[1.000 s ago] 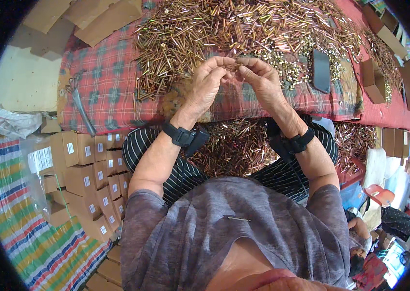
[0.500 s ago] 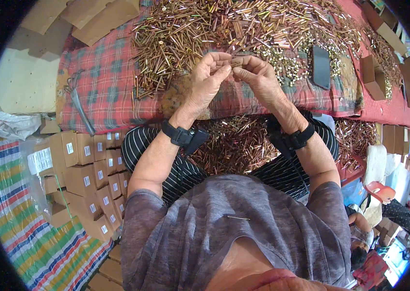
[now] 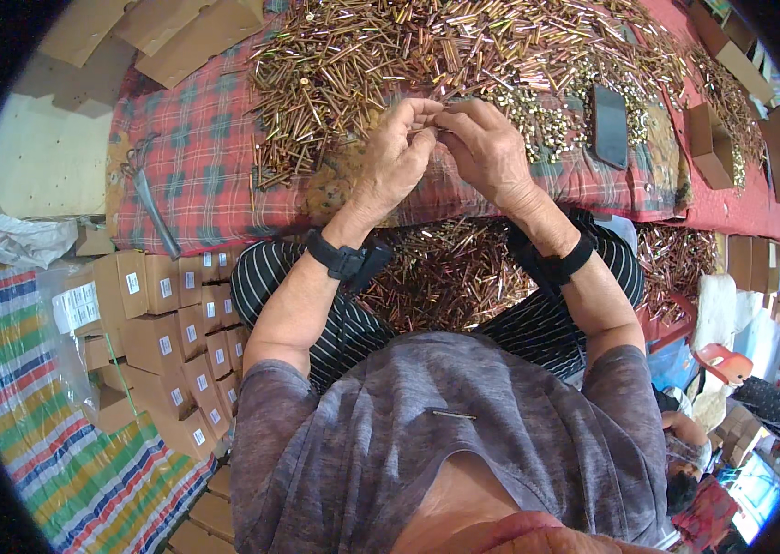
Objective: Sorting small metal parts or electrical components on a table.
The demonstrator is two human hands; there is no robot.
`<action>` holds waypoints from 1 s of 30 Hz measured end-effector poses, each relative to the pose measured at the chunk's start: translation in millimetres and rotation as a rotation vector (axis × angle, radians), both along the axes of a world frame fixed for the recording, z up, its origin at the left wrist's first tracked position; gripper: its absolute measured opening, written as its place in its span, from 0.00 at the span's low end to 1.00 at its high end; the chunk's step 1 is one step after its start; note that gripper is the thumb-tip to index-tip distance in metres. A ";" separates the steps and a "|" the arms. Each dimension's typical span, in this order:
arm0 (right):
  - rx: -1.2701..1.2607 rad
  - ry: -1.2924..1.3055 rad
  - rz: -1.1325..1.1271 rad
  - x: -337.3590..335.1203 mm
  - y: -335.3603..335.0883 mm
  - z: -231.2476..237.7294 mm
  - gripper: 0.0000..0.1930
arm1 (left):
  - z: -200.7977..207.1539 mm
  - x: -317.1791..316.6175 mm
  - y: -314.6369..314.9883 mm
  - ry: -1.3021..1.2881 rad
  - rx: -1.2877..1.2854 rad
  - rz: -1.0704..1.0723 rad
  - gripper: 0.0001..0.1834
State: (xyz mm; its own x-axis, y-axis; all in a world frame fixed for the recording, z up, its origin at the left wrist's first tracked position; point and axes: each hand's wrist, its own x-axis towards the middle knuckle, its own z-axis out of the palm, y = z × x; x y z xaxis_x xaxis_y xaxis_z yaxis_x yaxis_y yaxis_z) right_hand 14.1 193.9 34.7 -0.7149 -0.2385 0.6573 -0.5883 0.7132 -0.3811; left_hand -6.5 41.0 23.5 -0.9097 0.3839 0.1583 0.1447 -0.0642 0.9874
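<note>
My left hand [image 3: 397,155] and my right hand [image 3: 490,152] meet over the near edge of a table covered with plaid cloth [image 3: 210,171]. Both are closed, thumbs and fingers pinched together at the fingertips. Whatever small piece lies between them is mostly hidden by the fingers. Just beyond the hands spreads a heap of thin copper-coloured metal rods [image 3: 335,83], bolt-like in shape. Beside my right hand lies a scatter of small shiny nut-like metal pieces [image 3: 542,129].
A dark phone [image 3: 610,127] lies right of the small pieces. A grey metal tool [image 3: 155,212] rests at the cloth's left edge. More rods [image 3: 436,277] fill the space between my knees. Stacked cardboard boxes [image 3: 164,346] stand at left; an open box [image 3: 709,148] sits at right.
My right hand has turned over so its back faces up, and its fingers have closed in toward the left hand. The small brassy piece seen between the fingertips is now covered.
</note>
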 end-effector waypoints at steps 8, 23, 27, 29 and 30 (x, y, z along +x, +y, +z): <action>0.243 0.026 -0.037 -7.8 21.8 0.1 0.10 | 16.5 3.2 -7.0 -0.042 -0.237 0.021 0.12; -0.519 -0.395 0.033 -3.4 11.8 -2.1 0.16 | 16.6 3.4 -4.7 0.123 -0.214 0.111 0.14; -0.540 -0.409 0.037 -1.8 9.1 1.8 0.16 | 13.6 3.3 -6.0 0.130 -0.209 0.137 0.14; -0.534 -0.404 0.026 -1.5 8.5 1.9 0.16 | 15.4 4.0 -5.4 0.178 -0.234 0.164 0.14; -0.527 -0.399 0.015 -1.5 8.3 2.0 0.15 | 15.6 4.1 -5.4 0.178 -0.234 0.163 0.14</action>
